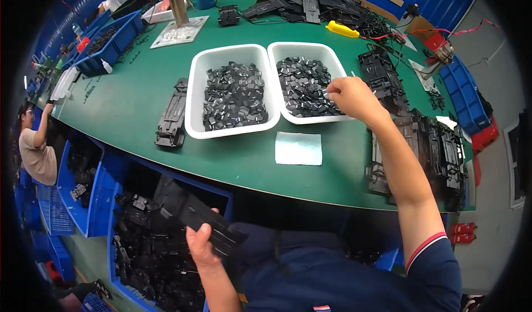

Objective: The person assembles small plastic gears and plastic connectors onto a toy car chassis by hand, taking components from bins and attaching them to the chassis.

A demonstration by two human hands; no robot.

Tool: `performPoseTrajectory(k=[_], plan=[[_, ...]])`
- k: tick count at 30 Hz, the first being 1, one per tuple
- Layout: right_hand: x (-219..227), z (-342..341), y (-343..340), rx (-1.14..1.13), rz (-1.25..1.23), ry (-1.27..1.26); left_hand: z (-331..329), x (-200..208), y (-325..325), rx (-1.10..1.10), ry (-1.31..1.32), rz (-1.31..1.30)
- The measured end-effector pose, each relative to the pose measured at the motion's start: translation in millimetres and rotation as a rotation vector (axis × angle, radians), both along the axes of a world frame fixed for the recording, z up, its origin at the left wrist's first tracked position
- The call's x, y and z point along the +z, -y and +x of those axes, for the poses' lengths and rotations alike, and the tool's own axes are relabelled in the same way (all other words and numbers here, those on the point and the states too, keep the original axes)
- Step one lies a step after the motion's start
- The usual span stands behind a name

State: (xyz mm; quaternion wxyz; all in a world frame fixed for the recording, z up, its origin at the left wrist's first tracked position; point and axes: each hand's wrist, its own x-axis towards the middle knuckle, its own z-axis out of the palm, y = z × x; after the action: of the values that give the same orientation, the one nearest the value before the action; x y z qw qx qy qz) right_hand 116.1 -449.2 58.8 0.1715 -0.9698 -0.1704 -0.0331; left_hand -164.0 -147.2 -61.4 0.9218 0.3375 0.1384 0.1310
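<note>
My left hand [204, 245] is closed round a long black plastic chassis part [194, 209], held tilted above a blue crate below the table's front edge. My right hand [354, 98] reaches over the right white bin [318, 120], its fingertips pinched together near the bin's right side. Whatever lies between those fingertips is too small to make out. Small flat black pieces [302, 87] fill that bin. A second white bin [238, 132] stands against it on the left, also holding many small black pieces [235, 96].
Another chassis part [173, 112] lies left of the bins; a pale sheet [298, 148] lies in front. Stacked chassis parts [421, 146] occupy the table's right. A heap of black parts [310, 4] and a yellow tool [342, 29] are behind. The blue crate [113, 256] holds more parts. A person [36, 146] is at far left.
</note>
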Motion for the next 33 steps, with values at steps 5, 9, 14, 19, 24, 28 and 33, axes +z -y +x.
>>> performPoseTrajectory(k=[5, 9, 14, 19, 24, 28, 33], plan=[[-34, 35, -12, -0.119, -0.358, 0.117, 6, 35, 36, -0.06, -0.133, 0.103], [-37, 39, -3, -0.107, -0.427, 0.161, 14, 45, 45, -0.162, -0.077, 0.199], [-38, 30, -8, -0.135, -0.314, 0.202, 13, 43, 48, -0.149, -0.039, 0.262], [-36, 23, -9, -0.182, -0.065, 0.135, 8, 37, 47, -0.155, -0.053, 0.274], [-40, 37, 10, -0.215, 0.136, 0.026, 6, 35, 51, -0.16, -0.07, 0.236], [-43, 40, 16, -0.184, 0.309, -0.008, 3, 32, 51, -0.167, -0.061, 0.251], [-47, 42, 22, -0.101, 0.536, -0.054, 8, 35, 35, 0.324, 0.203, 1.392]])
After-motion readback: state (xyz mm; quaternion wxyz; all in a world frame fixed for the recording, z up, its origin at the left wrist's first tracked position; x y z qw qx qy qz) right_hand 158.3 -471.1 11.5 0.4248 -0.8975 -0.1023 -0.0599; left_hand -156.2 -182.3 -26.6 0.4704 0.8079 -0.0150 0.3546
